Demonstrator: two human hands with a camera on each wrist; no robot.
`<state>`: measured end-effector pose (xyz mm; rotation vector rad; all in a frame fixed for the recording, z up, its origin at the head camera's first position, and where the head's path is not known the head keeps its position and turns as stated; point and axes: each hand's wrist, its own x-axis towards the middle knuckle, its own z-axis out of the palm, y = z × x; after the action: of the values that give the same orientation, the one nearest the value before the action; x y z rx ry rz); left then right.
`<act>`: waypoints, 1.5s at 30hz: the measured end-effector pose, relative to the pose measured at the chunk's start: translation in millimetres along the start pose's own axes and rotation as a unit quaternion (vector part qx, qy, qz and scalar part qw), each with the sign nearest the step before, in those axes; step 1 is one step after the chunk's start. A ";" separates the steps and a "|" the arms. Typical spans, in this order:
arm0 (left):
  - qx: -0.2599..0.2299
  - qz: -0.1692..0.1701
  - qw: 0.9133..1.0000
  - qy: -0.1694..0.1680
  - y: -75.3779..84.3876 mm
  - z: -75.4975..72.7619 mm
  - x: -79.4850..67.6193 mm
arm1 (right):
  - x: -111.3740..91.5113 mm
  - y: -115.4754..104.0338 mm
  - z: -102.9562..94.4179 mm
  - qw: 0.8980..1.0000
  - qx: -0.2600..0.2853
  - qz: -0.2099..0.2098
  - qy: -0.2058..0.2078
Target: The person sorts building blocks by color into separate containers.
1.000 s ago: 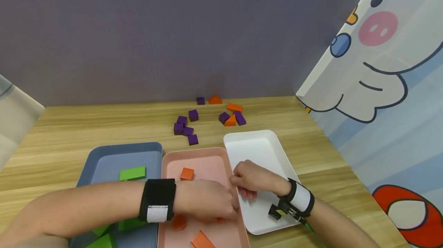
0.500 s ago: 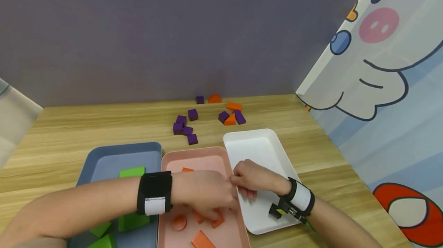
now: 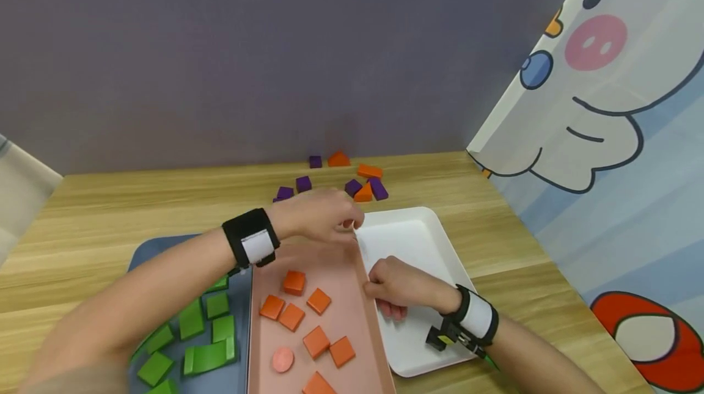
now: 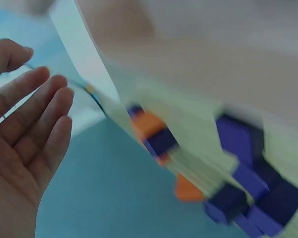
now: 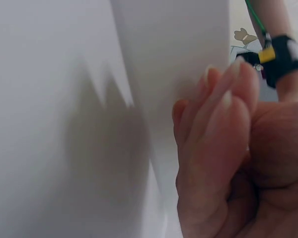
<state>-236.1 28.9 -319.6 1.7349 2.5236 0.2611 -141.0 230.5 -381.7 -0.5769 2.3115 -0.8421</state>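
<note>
My left hand is above the far edge of the pink tray, fingers loosely bent. In the left wrist view its fingers lie apart with nothing held; blurred purple blocks and orange blocks sit off to its right. My right hand rests over the white tray by its left rim, its thumb near the pink tray. Loosely curled fingers show beside the white wall in the right wrist view, with no object visible in them. Several orange blocks lie in the pink tray.
A blue tray with several green blocks stands left of the pink one, partly under my left forearm. Purple blocks and orange triangular blocks lie towards the grey wall. A pale-pink disc is in the pink tray.
My left hand has risen from among the orange blocks and moved away from me to the pink tray's far edge, uncovering those blocks. The right hand stays put.
</note>
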 end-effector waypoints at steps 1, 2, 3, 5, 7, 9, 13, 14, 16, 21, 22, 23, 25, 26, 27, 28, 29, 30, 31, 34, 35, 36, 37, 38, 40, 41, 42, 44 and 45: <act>0.009 -0.013 1.000 0.005 -8.6 -1.4 3.0 | -0.1 -0.1 -0.1 1.000 0.000 0.001 0.000; 0.015 -0.030 0.999 0.006 -16.9 -2.7 6.1 | -0.2 -0.1 -0.3 1.000 -0.002 0.002 -0.001; 0.022 -0.044 0.999 0.009 -25.7 -3.0 9.4 | -0.3 -0.1 -0.5 1.000 -0.002 0.004 -0.001; 0.032 -0.075 0.997 0.017 -42.9 -2.8 15.9 | -0.1 0.1 -0.7 1.000 -0.004 0.005 -0.002; 0.035 -0.107 0.993 0.022 -59.0 -2.5 20.9 | 0.2 0.3 -0.6 1.000 -0.004 0.008 -0.003; 0.036 -0.136 0.990 0.023 -73.2 -2.5 24.5 | 0.5 0.1 -0.5 1.000 -0.001 0.010 -0.004; 0.041 -0.178 0.983 0.014 -94.0 -2.8 30.2 | 0.5 -1.0 -0.5 1.000 0.006 0.014 -0.003; 0.044 -0.187 0.981 0.011 -97.8 -2.7 31.5 | 0.5 -1.3 -0.6 1.000 0.007 0.014 -0.003; 0.046 -0.204 0.978 0.005 -104.0 -2.7 34.6 | 0.9 -1.8 -0.9 1.000 0.009 0.016 -0.003; 0.059 -0.229 0.972 -0.008 -114.3 -1.5 43.3 | 1.7 -2.5 -1.3 1.000 0.011 0.020 -0.001; 0.059 -0.233 0.971 -0.010 -116.4 -0.3 45.0 | 1.7 -2.6 -1.1 1.000 0.012 0.021 -0.001; 0.060 -0.236 0.970 -0.013 -118.8 1.3 46.7 | 1.5 -2.7 -0.9 1.000 0.013 0.021 -0.001; 0.056 -0.242 0.968 -0.017 -123.7 4.9 49.4 | 1.1 -3.1 -0.2 1.000 0.017 0.020 0.000; 0.055 -0.245 0.968 -0.020 -126.3 6.8 50.6 | 1.0 -3.3 0.0 1.000 0.019 0.019 0.000; 0.054 -0.248 0.967 -0.022 -128.9 8.6 51.7 | 0.9 -3.5 0.2 1.000 0.021 0.018 0.000; 0.054 -0.251 0.966 -0.025 -131.3 10.1 52.5 | 0.9 -3.8 0.3 1.000 0.021 0.018 0.000; 0.054 -0.252 0.966 -0.029 -133.4 11.3 53.2 | 0.8 -4.0 0.3 1.000 0.021 0.017 0.000; 0.053 -0.254 0.965 -0.033 -135.2 12.1 53.8 | 0.8 -4.2 0.3 1.000 0.020 0.017 0.001; 0.054 -0.255 0.965 -0.037 -137.2 12.7 54.5 | 1.2 -4.7 0.3 1.000 0.020 0.018 0.001; 0.054 -0.263 0.962 -0.047 -139.9 14.2 55.9 | 1.5 -5.3 0.3 1.000 0.016 0.017 0.001; 0.053 -0.265 0.961 -0.052 -139.9 14.6 56.2 | 1.3 -5.2 0.4 1.000 0.017 0.017 -0.001; 0.050 -0.267 0.961 -0.057 -139.6 15.0 56.7 | 1.0 -5.1 0.4 1.000 0.017 0.017 -0.001; 0.048 -0.268 0.960 -0.063 -139.3 15.6 57.3 | 0.7 -4.9 0.4 1.000 0.019 0.017 -0.002; 0.043 -0.269 0.960 -0.070 -138.8 16.0 57.7 | 0.5 -4.7 0.5 1.000 0.020 0.017 -0.004; 0.035 -0.271 0.958 -0.086 -137.4 16.5 57.8 | 0.4 -4.2 0.6 1.000 0.020 0.013 -0.006; 0.033 -0.272 0.957 -0.094 -137.0 17.0 57.6 | 0.6 -4.0 0.6 1.000 0.020 0.010 -0.007; 0.031 -0.273 0.956 -0.098 -136.6 17.4 57.4 | 0.9 -3.8 0.6 1.000 0.019 0.007 -0.007; 0.028 -0.275 0.955 -0.103 -136.4 17.6 56.5 | 1.9 -3.5 0.4 1.000 0.016 0.003 -0.006; 0.029 -0.276 0.955 -0.103 -136.4 17.8 56.0 | 2.4 -3.3 0.3 1.000 0.015 0.002 -0.005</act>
<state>-379.2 35.3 -359.1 0.9394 2.7359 -0.0282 -141.9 226.7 -380.5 -0.5629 2.2868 -0.8693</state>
